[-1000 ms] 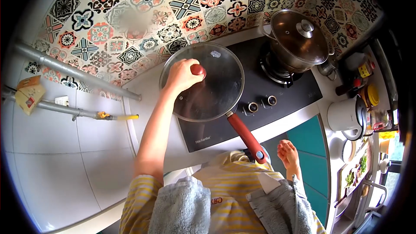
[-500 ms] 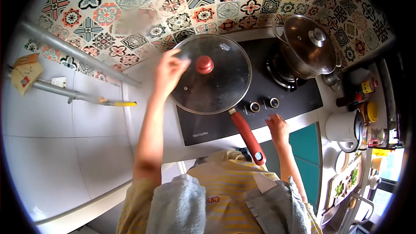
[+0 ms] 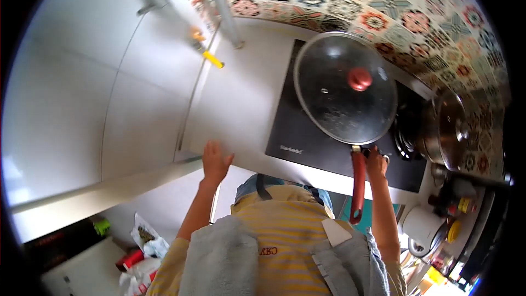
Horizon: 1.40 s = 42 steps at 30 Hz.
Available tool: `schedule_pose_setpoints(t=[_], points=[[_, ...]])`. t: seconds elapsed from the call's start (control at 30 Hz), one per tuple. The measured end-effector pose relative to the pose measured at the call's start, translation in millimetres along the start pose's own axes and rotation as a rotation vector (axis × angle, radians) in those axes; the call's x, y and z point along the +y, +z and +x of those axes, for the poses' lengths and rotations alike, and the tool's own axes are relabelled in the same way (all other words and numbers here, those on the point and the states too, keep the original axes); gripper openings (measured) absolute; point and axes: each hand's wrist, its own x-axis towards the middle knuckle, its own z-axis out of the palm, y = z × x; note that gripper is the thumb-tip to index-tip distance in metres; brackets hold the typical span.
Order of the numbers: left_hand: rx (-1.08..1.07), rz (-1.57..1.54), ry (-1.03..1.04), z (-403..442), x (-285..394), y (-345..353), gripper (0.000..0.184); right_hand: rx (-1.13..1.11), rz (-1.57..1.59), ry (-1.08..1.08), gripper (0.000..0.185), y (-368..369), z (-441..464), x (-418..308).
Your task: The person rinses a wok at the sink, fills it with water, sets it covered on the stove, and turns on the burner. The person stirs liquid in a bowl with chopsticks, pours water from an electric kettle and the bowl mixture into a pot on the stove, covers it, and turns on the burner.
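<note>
My right hand (image 3: 376, 165) is at the front of the black cooktop (image 3: 323, 156), its fingers closed on a stove knob (image 3: 367, 153) just right of the pan's red handle (image 3: 358, 186). A second knob (image 3: 387, 159) shows beside it. Over the left burner sits the frying pan, covered by a glass lid (image 3: 334, 112) with a red lid knob (image 3: 360, 79). My left hand (image 3: 216, 163) hovers at or rests on the front edge of the white counter, left of the cooktop, holding nothing with its fingers apart. I cannot tell whether it touches the counter.
A lidded steel pot (image 3: 441, 126) stands on the right burner. Beyond it are a white kettle (image 3: 422, 226) and jars. A gas pipe (image 3: 222, 8) and a yellow valve handle (image 3: 213, 59) are at the left. Plastic bags (image 3: 149, 241) lie low at left.
My view has swung left. My left hand has come down from beside the lid to the counter's front edge. My right hand has moved forward onto a stove knob.
</note>
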Motion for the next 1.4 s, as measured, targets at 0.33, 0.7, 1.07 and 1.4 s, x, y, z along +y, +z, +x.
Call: schedule_pose_setpoints(t=[0.33, 0.7, 1.07, 1.4], points=[[0.626, -1.071, -0.989, -20, -32, 71, 0.028, 0.058, -0.023, -0.165, 0.025, 15, 21, 11], [0.938, -1.806, -1.159, 41, 4, 94, 0.047, -0.047, -0.125, -0.446, 0.042, 31, 50, 29], [0.055, -0.034, -1.027, 40, 13, 97, 0.032, -0.137, -0.045, -1.113, 0.054, 3, 64, 51], [-0.625, 0.332, -1.034, 62, 21, 74, 0.057, -0.060, -0.511, -1.302, 0.036, -28, 45, 11]])
